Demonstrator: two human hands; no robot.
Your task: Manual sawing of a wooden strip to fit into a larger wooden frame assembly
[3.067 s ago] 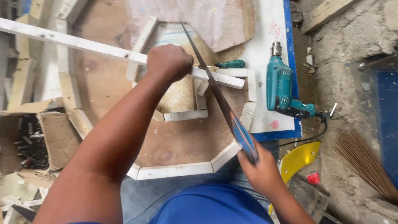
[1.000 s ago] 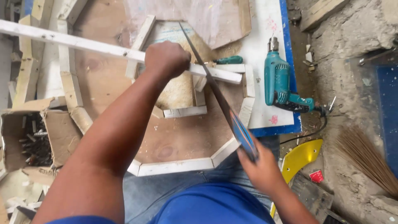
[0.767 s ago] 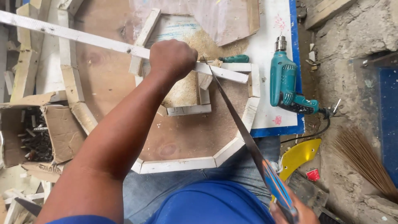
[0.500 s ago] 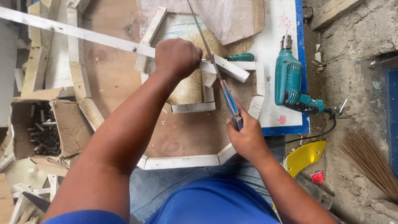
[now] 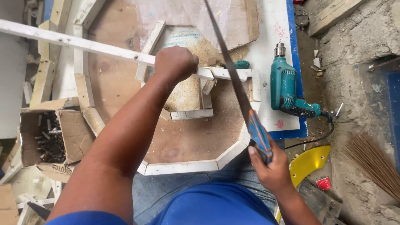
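My left hand point(image 5: 176, 63) is clenched around a long white wooden strip point(image 5: 79, 43) that lies across a round plywood board point(image 5: 183, 137) edged with white strips. My right hand point(image 5: 271, 168) grips the blue and orange handle of a handsaw point(image 5: 233, 75). The saw's blade runs up and away across the white strip just right of my left hand. Sawdust point(image 5: 187, 89) lies piled on the board under the strip.
A teal electric drill point(image 5: 287, 89) lies on a white panel to the right, its cable trailing to the floor. A screwdriver handle point(image 5: 238, 64) rests by the strip. An open cardboard box of screws point(image 5: 50, 135) sits left. A broom point(image 5: 371, 162) and yellow plastic piece point(image 5: 308, 162) lie right.
My right hand has drawn the saw back and forth across the strip: pulled far back, pushed forward, and now pulled back again. My left hand stays clamped on the strip.
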